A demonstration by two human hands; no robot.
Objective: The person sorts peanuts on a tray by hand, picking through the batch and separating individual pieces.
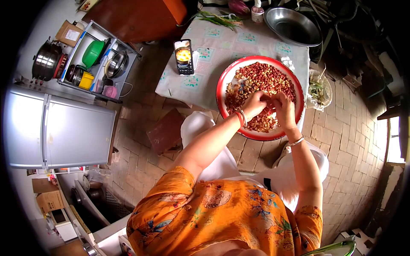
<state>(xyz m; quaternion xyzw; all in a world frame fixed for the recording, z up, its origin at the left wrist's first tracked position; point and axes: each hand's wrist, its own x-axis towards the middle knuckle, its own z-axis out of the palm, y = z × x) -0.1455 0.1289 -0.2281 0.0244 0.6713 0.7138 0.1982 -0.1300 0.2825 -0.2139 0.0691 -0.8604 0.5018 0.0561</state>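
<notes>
The red-rimmed tray (220, 97) is sitting on the cloth-covered table (168, 87), its near rim reaching past the edge toward the person's knees. Being round, it is showing no clear long axis; the nuts (262, 76) inside (peanuts, by their look) are lying in a loose spread, pointing every way. Many are showing dark red skins, while paler, cream and tan bits are mixing among them, more thickly toward the left and near sides. The rim is gleaming bright red around a white inner wall.

Over the nuts, the left hand (255, 105) and right hand (285, 110) are bending their fingers inward, fingertips coming close together; whether they are pinching a nut, I cannot tell. Both hands are hiding part of the layer beneath.

Beyond the tray, a phone (183, 58) is standing upright, its lit screen facing the person. A wide metal basin (292, 27) is resting at the table's far right, green stalks (218, 18) are lying at the far left, and a pale basket (328, 91) holding dry, leafy scraps is standing just beside the table's right edge.
</notes>
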